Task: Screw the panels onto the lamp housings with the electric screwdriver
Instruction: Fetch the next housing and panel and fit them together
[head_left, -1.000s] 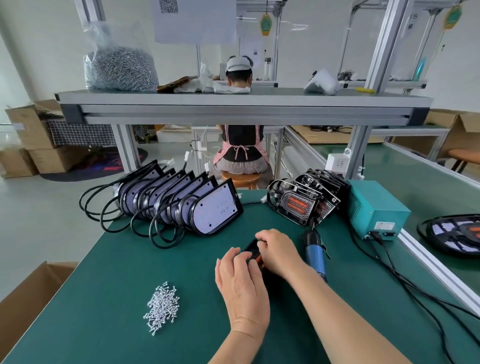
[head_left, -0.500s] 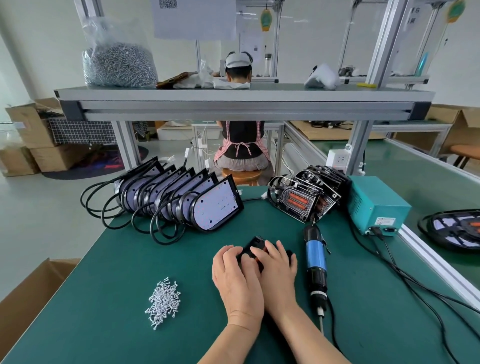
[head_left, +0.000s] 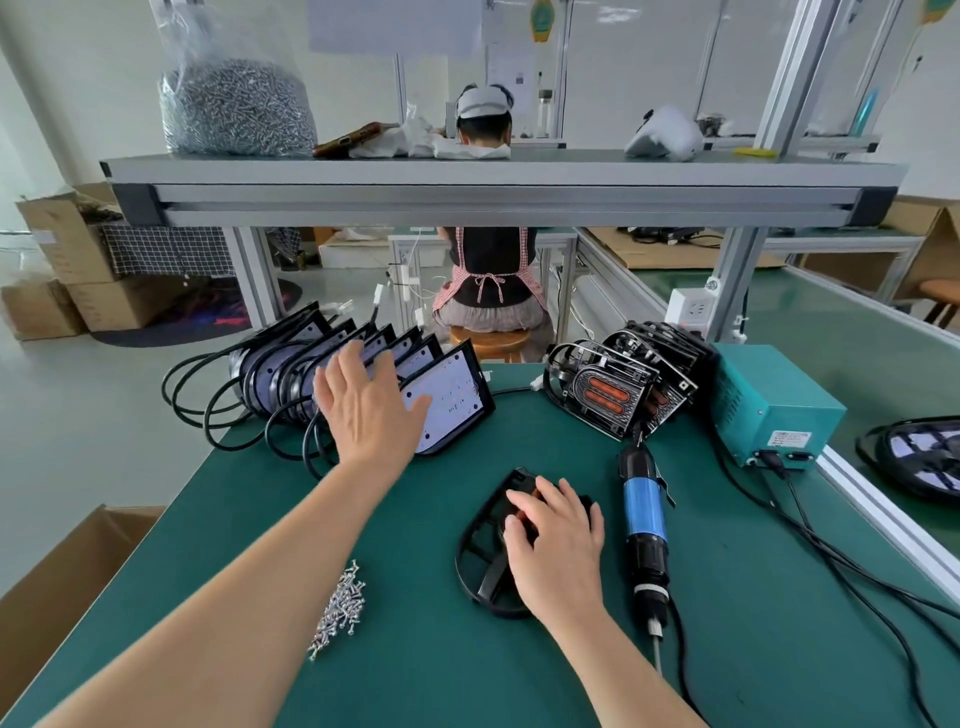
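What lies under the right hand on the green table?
A black D-shaped lamp part lies flat under the right hand, its open frame showing at the left. A little orange shows between the fingers. The palm covers the rest of it.

Matt green mat covers the counter (head_left: 218, 519) — loose screws (head_left: 340, 608) gleam bright metal; the lamp housing (head_left: 483, 545) is black plastic, the electric screwdriver (head_left: 644, 525) glossy blue-and-black.

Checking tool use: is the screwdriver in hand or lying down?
Lying on the table, unheld: the screwdriver is beside the panel under the right hand; the left hand is at the housings.
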